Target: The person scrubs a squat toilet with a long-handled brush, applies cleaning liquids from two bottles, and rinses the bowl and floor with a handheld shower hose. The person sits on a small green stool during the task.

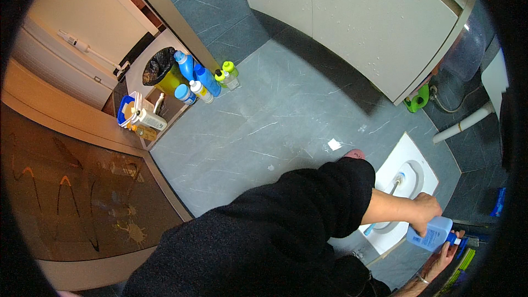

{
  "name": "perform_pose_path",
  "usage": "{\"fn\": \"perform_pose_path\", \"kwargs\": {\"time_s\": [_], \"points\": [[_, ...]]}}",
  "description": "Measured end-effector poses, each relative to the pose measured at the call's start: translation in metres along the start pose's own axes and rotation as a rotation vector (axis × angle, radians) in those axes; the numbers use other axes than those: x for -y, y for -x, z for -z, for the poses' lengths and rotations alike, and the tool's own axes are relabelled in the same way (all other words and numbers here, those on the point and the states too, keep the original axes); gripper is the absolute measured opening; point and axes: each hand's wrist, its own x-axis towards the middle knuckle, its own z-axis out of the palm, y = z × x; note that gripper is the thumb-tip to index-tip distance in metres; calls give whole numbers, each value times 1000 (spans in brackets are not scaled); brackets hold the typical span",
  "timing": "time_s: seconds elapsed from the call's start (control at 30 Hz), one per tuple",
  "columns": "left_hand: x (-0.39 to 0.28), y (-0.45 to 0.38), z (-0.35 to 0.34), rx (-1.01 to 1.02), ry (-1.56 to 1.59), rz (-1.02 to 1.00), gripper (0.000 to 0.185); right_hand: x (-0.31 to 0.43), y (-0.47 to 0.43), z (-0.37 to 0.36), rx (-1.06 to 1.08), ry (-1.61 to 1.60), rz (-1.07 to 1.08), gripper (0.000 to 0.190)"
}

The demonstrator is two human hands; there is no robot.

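Note:
My left hand (427, 210), reaching out of a black sleeve, grips the body of a translucent light-blue plastic bottle (431, 234) with a label. At its blue and white cap (454, 239) are the fingers of my right hand (445, 253), which wears a bracelet at the wrist. The bottle is tilted over the near right edge of a white squat toilet (431, 179). A toilet brush (397, 183) lies across the toilet bowl, its head in the basin and the blue end of its handle on the rim. The cap is partly covered by the fingers.
A white cabinet (350, 16) overhangs the grey tiled floor (247, 119). Several bottles (206, 80) stand by a lined trash bin (171, 80) near the doorway. A white drain pipe (466, 126) and green-bristled brush (464, 262) are at right. A white scrap (334, 144) lies on the floor.

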Motion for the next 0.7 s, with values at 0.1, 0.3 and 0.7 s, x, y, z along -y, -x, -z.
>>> {"fn": "perform_pose_path", "kwargs": {"time_s": [0.1, 0.3, 0.7], "points": [[-1, 3, -5, -75, -23, -9, 49, 4, 2, -2, -32, 90, 36, 46], [-4, -1, 5, -402, -303, -85, 44, 35, 5, -64, -207, 430, 154, 40], [148, 319, 159, -1286, 813, 327, 42, 98, 74, -395, 776, 170, 130, 44]]}}
